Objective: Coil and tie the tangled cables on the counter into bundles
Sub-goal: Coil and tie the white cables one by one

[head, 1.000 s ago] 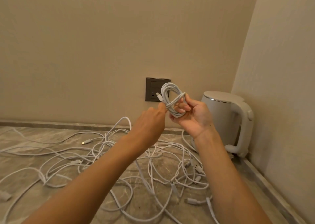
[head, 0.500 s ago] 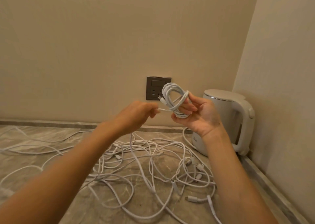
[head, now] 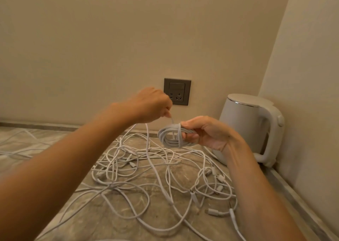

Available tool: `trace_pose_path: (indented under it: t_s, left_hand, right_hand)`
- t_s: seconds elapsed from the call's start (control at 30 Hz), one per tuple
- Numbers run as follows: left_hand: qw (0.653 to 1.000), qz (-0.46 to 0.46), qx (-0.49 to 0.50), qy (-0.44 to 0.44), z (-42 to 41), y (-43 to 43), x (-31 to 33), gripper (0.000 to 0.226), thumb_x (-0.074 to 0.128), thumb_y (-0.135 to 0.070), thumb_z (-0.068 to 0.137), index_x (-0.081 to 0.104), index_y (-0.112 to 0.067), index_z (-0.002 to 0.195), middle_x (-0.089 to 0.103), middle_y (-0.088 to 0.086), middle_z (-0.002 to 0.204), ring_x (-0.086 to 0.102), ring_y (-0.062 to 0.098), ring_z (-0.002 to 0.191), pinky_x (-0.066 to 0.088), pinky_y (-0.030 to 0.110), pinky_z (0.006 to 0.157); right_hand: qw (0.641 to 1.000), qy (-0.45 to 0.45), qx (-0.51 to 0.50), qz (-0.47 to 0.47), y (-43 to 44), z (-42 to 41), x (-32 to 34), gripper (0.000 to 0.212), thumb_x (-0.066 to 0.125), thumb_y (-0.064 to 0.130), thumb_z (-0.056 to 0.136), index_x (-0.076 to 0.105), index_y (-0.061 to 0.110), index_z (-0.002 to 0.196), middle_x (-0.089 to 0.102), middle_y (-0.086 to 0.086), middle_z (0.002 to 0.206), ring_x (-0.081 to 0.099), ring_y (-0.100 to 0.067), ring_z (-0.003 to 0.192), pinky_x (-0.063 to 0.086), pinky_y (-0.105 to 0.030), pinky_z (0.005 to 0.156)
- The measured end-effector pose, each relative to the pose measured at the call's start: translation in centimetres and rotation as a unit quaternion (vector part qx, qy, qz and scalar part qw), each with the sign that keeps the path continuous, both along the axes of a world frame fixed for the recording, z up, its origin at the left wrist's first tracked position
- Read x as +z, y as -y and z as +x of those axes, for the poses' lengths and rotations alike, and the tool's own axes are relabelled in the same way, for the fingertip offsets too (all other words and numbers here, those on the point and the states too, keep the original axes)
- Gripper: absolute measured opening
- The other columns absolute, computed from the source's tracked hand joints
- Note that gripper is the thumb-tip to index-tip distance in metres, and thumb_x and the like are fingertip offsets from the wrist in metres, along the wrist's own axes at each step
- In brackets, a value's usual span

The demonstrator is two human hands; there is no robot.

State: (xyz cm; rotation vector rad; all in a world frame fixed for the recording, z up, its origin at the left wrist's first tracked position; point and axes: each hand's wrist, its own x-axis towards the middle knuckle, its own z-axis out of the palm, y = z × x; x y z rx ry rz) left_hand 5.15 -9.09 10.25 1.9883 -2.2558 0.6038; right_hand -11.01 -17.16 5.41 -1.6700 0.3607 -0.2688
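A grey marbled worktop (head: 60, 134) runs into a beige corner, most of it covered by a sprawl of white tangled cables (head: 128, 165) whose loops cross one another, small plug ends scattered among them. A white kettle (head: 245, 127) stands in the corner on the right, and a dark wall socket (head: 177, 91) sits above the worktop's back edge. Over the tangle and clear of the surface, the person's right hand (head: 205, 132) holds one cable wound into a small coil (head: 169, 136), thumb on top and fingers (head: 190, 136) curled beneath, pinching all the turns together on the coil's right side. The left hand (head: 148, 105), fingers closed, pinches the coil's free tail (head: 172, 120) just above the turns, where some of it already appears to cross the middle. The cable looks light, limp and smooth-sheathed, with enough spring that the turns would likely fan open if the right pinch slackened. The surest hold appears to be across the whole bunch of turns, as it is held now. The tail is best gripped close to the coil, kept taut while it binds the middle. The stiff plug tip would give something firm to tuck.
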Motion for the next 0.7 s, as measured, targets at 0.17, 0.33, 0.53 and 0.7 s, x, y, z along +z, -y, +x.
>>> trace_pose_path:
  t_s: [0.17,0.33,0.53,0.7]
  left_hand:
    - [0.998,-0.039,-0.048,0.016,-1.7,-0.1,-0.5,0.021,0.048,-0.024,0.095,0.062,-0.008,0.098,0.051,-0.001,0.087,0.047,0.012,0.077,0.04,0.023,0.069]
    - [0.992,-0.11,-0.056,-0.036,-2.3,-0.2,-1.7,0.019,0.045,-0.019,0.097,0.058,-0.005,0.098,0.048,0.001,0.087,0.043,0.012,0.071,0.039,0.023,0.064]
    - [0.945,-0.193,-0.04,-0.262,-3.0,-0.1,-3.9,0.03,0.046,-0.015,0.096,0.068,0.002,0.083,0.061,0.015,0.077,0.047,0.023,0.066,0.032,0.028,0.059]
    - [0.89,-0.178,-0.012,-0.42,-3.2,0.3,-4.3,0.018,0.058,-0.014,0.089,0.075,-0.007,0.088,0.068,0.016,0.077,0.055,0.025,0.068,0.042,0.023,0.061]
  right_hand:
    - [0.993,-0.05,-0.105,-0.033,-0.4,0.9,-0.2,0.029,0.044,0.009,0.095,0.062,0.002,0.074,0.053,0.0,0.048,0.046,-0.008,0.044,0.039,-0.023,0.057]
    - [0.968,0.031,-0.25,0.012,-0.6,1.7,-0.2,0.023,0.053,0.01,0.093,0.063,0.003,0.074,0.061,-0.002,0.056,0.054,-0.007,0.045,0.044,-0.018,0.049]
    - [0.931,0.165,-0.315,0.083,-0.7,2.4,-0.6,0.028,0.048,0.01,0.096,0.065,0.004,0.075,0.061,-0.001,0.051,0.057,-0.006,0.046,0.048,-0.02,0.057]
    - [0.919,0.186,-0.324,0.123,-0.4,2.7,-0.9,0.022,0.053,0.013,0.094,0.068,0.006,0.08,0.067,-0.001,0.06,0.061,-0.009,0.057,0.05,-0.027,0.07]
